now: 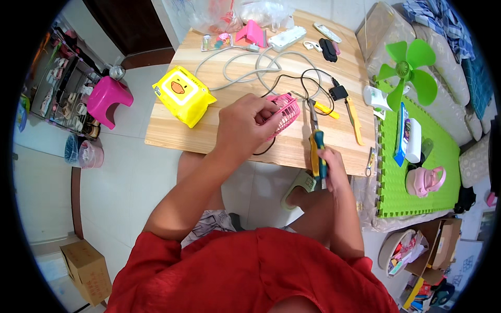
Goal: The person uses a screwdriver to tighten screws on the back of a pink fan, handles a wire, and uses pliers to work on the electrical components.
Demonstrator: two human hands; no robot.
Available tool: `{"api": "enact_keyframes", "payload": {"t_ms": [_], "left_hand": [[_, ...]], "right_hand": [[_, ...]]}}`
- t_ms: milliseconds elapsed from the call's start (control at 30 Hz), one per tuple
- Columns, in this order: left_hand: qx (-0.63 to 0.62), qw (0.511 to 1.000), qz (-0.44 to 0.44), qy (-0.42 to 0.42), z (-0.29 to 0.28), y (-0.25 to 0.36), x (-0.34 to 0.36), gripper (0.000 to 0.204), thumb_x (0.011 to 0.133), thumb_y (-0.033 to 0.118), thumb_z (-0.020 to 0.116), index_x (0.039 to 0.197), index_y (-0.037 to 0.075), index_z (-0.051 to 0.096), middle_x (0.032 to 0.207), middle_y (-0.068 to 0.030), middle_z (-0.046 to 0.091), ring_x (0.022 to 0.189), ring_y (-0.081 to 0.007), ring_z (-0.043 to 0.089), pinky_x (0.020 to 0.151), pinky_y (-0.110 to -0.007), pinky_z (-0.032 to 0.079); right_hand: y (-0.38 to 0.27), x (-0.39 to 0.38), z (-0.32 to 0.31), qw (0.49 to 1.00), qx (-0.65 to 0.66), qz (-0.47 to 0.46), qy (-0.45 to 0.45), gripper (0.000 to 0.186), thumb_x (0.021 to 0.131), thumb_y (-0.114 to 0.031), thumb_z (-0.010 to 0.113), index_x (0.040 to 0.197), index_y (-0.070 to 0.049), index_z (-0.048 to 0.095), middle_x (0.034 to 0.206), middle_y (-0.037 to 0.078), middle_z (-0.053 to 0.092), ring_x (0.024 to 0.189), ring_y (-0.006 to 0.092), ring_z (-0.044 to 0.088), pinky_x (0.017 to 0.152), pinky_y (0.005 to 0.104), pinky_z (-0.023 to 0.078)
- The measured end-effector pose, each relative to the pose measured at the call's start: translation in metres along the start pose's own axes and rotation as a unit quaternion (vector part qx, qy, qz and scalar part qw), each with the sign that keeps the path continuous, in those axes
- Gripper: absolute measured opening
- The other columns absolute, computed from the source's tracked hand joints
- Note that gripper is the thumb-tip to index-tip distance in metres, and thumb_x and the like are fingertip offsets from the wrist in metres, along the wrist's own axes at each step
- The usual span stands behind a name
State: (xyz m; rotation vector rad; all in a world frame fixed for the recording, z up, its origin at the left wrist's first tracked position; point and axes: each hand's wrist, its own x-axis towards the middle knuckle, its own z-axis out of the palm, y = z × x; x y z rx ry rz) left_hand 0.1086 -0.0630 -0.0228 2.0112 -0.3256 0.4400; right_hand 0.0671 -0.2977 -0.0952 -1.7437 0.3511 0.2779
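Observation:
My left hand is closed on a pink slatted plastic cage, like a small fan's guard, above the table's near half. Its fingertips reach inside the rim. In my right hand are pliers with yellow and dark green handles, gripped near the handle ends. The metal jaws point away from me, just right of the cage, and look nearly shut. A thin black cord passes beneath the cage. Beyond the jaws lies a yellow-handled tool, partly hidden, its kind unclear.
On the wooden table lie a yellow wipes pack, a coiled grey cable, a white power strip, a black adapter and a yellow utility knife. At right, a green fan stands by a green foam mat.

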Motion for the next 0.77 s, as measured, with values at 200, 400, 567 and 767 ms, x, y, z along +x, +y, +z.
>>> {"api": "enact_keyframes", "payload": {"t_ms": [200,400,567,767], "left_hand": [[-0.010,0.998,0.039,0.043,0.017,0.000,0.000,0.015,0.070,0.007,0.074,0.082,0.003,0.067,0.068,-0.0036,0.059,0.053,-0.0084,0.054,0.050,-0.023,0.045],[0.008,0.994,0.099,0.047,0.017,-0.004,-0.001,0.013,0.070,0.006,0.074,0.081,0.005,0.066,0.069,-0.0034,0.058,0.051,-0.0092,0.053,0.047,-0.023,0.044],[0.026,0.985,0.173,-0.005,-0.001,-0.015,0.000,0.012,0.071,0.005,0.074,0.082,0.005,0.067,0.070,-0.0033,0.058,0.054,-0.0121,0.056,0.049,-0.025,0.045],[0.031,0.970,0.227,-0.081,-0.029,-0.027,0.010,0.017,0.071,0.009,0.076,0.087,0.007,0.072,0.080,-0.0059,0.062,0.065,-0.0169,0.062,0.056,-0.026,0.049]], "right_hand": [[-0.006,-0.041,0.012,0.960,0.268,0.000,-0.087,0.043,0.060,-0.007,0.052,0.103,0.000,0.052,0.085,0.013,0.060,0.073,0.0157,0.054,0.061,0.0214,0.042],[-0.032,-0.052,-0.002,0.980,0.159,-0.058,-0.102,0.045,0.062,0.004,0.047,0.107,0.001,0.052,0.087,0.010,0.061,0.080,0.0164,0.057,0.070,0.0250,0.046],[-0.066,-0.037,-0.042,0.977,-0.169,-0.108,-0.077,0.036,0.064,0.009,0.043,0.097,-0.001,0.054,0.081,0.009,0.059,0.078,0.0177,0.056,0.072,0.0273,0.044],[-0.112,-0.015,-0.059,0.834,-0.496,-0.211,-0.118,0.040,0.066,0.005,0.048,0.105,-0.004,0.050,0.101,0.022,0.057,0.101,0.0270,0.057,0.088,0.0420,0.041]]}}
